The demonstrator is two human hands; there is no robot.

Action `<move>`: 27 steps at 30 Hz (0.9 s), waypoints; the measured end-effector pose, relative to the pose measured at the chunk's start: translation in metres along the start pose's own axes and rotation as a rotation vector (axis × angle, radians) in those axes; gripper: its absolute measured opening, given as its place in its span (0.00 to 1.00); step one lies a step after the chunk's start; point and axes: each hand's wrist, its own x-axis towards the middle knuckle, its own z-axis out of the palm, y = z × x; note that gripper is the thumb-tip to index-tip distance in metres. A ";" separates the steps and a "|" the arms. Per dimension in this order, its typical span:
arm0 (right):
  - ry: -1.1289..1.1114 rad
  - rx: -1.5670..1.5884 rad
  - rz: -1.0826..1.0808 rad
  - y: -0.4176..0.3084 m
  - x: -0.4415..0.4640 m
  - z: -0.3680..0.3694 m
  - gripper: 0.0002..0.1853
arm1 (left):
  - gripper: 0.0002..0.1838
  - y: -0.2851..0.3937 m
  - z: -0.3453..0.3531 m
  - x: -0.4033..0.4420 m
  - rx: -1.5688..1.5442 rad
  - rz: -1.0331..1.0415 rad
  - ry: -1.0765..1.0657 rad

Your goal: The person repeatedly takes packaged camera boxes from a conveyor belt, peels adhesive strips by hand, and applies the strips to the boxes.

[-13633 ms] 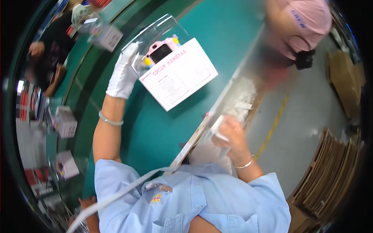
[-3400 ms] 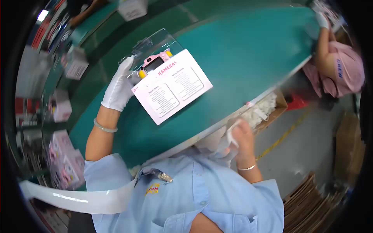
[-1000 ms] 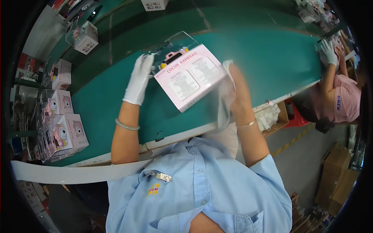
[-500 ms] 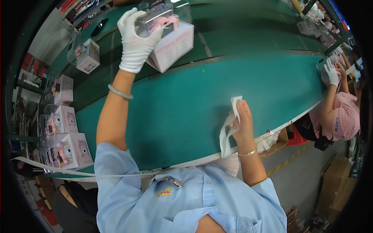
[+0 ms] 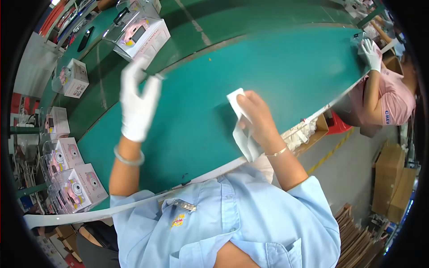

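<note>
My left hand (image 5: 139, 105), in a white glove, is held above the green table, thumb and fingers spread with nothing visible between them. Just beyond its fingertips stands a toy camera box (image 5: 152, 41) with a clear plastic window, a pink camera inside and a dark handle on top. A small gap seems to lie between glove and box, though the fingertips are blurred. My bare right hand (image 5: 259, 117) pinches a white strip (image 5: 241, 134), which hangs in a loop below the fingers over the table's near side.
Several similar camera boxes (image 5: 82, 185) stand at the left edge, with another box (image 5: 77, 78) further back. A phone (image 5: 86, 39) lies at the far left. A co-worker's gloved hand (image 5: 371, 54) works at the right end. A carton of white pieces (image 5: 304, 136) sits below the table edge.
My left hand has let go of the camera box and drawn back toward me; the box now stands on the far surface. My right hand has shifted left and inward with the white strip.
</note>
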 end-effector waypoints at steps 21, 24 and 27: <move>-0.216 -0.350 -0.110 -0.004 -0.047 -0.008 0.15 | 0.20 0.084 0.068 -0.119 -0.370 -0.309 -0.198; -0.261 -0.314 -0.044 -0.017 -0.050 -0.004 0.15 | 0.13 0.078 0.067 -0.115 -0.271 -0.321 -0.138; -0.276 -0.302 0.030 -0.023 -0.051 0.005 0.15 | 0.12 0.062 0.063 -0.114 -0.179 -0.133 -0.078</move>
